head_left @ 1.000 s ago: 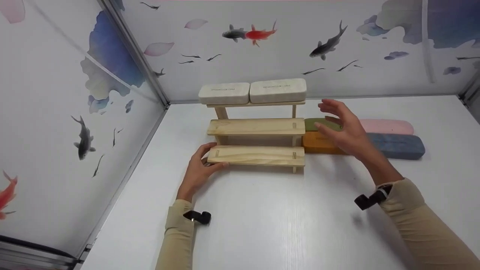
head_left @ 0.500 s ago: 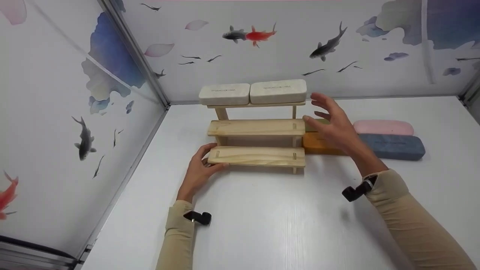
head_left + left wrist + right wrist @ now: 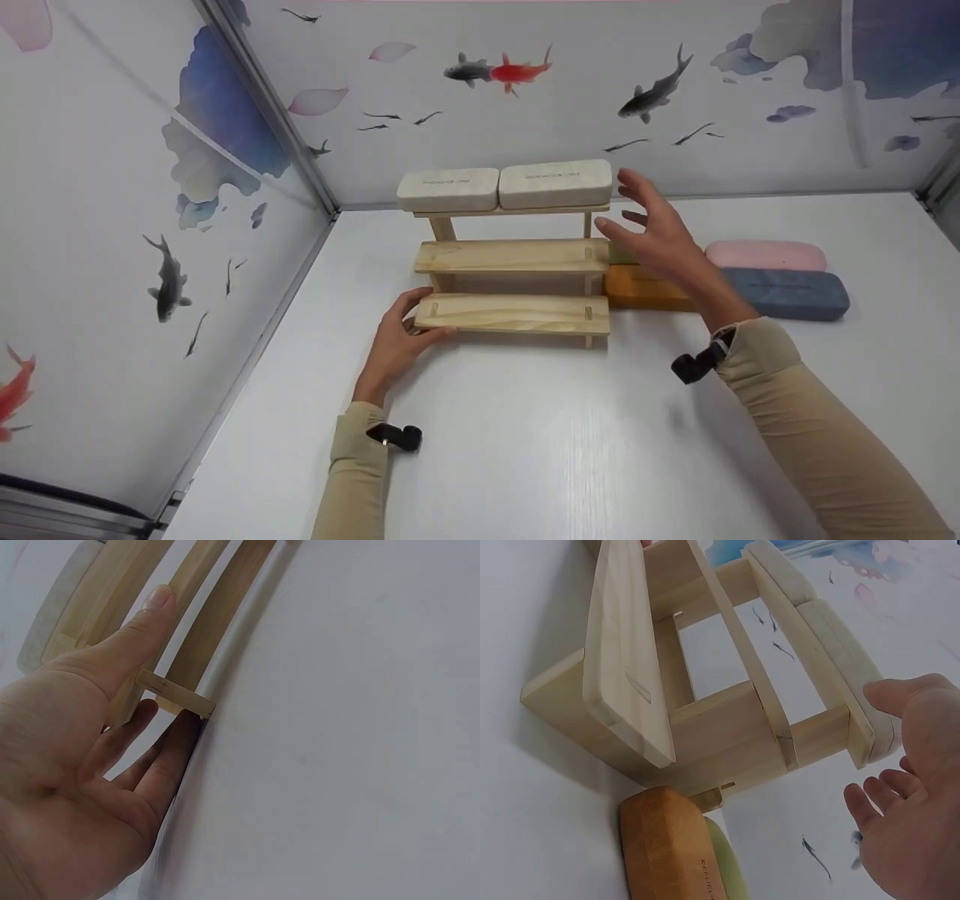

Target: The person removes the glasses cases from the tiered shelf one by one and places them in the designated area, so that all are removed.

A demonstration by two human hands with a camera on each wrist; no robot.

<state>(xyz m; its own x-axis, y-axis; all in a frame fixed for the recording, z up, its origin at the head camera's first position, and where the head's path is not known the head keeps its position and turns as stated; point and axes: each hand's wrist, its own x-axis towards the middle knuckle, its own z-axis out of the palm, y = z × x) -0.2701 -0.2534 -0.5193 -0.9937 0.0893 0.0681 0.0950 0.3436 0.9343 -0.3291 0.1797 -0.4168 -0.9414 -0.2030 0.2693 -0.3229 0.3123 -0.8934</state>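
A three-tier wooden rack (image 3: pixel 514 256) stands on the white table. My left hand (image 3: pixel 394 341) holds the left end of its lowest shelf (image 3: pixel 514 311), the thumb along the front edge and the fingers curled beneath, as the left wrist view shows. On the top tier lie two white glasses cases, a left one (image 3: pixel 448 190) and a right one (image 3: pixel 555 184), end to end. My right hand (image 3: pixel 660 232) is beside the right case's outer end, fingers spread and loosely bent, holding nothing. In the right wrist view its thumb (image 3: pixel 885 696) is close to that case; contact is unclear.
Right of the rack lie an orange case (image 3: pixel 649 289), a blue-grey case (image 3: pixel 787 292), a pink case (image 3: pixel 766 255) and a partly hidden green case (image 3: pixel 727 862). A fish-patterned panel (image 3: pixel 570 112) rises behind, and another panel (image 3: pixel 112 225) at the left.
My right hand has moved left and away from me, from above the coloured cases to the right end of the top tier. The left hand and the rack have stayed put.
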